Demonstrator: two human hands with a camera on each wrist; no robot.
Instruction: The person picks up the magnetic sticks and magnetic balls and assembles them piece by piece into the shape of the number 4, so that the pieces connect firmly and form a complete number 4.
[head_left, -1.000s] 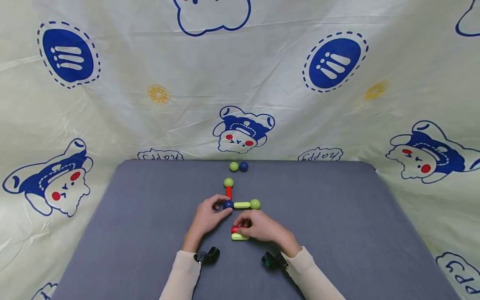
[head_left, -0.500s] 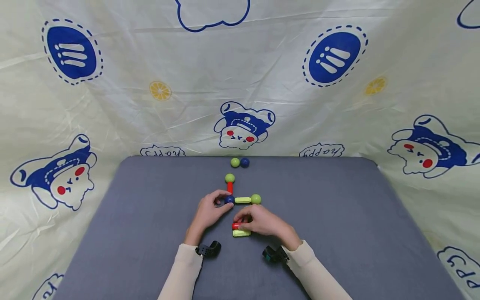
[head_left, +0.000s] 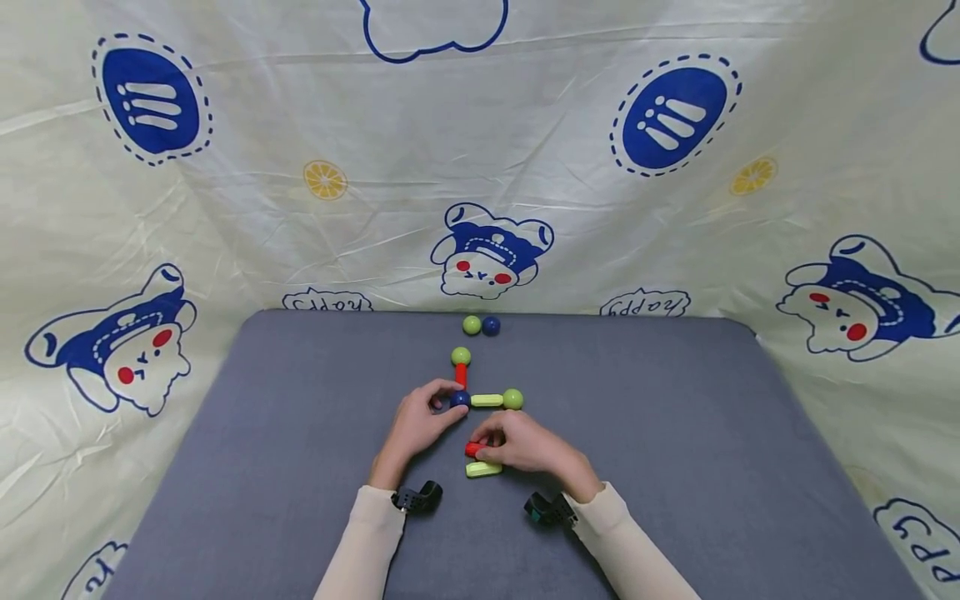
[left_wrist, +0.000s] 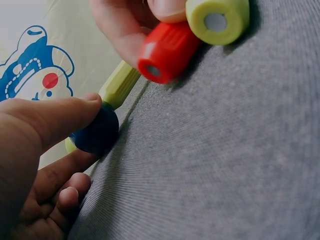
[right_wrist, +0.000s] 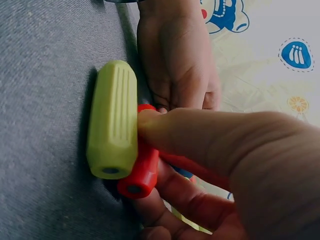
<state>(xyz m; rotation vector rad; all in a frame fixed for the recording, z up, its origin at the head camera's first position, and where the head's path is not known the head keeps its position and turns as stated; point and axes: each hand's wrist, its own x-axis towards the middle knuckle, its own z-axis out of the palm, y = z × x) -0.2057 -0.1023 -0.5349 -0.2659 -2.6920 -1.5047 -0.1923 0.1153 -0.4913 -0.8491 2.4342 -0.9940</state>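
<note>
In the head view my left hand pinches a blue ball between thumb and fingers. A red magnetic rod runs from that ball to a green ball at the back. To the right, a yellow-green rod links it to another green ball. My right hand pinches a loose red rod between thumb and fingers, low over the cloth. Nearer the body lies a loose yellow-green rod, just beside the red one. Metal discs show in the loose rods' ends.
At the table's far edge a green ball and a blue ball sit side by side. Grey cloth covers the table. A printed white curtain hangs behind it.
My right hand has shifted the loose red rod slightly away from the loose yellow-green rod, and a gap now shows between them. The left hand keeps its grip on the blue ball.
</note>
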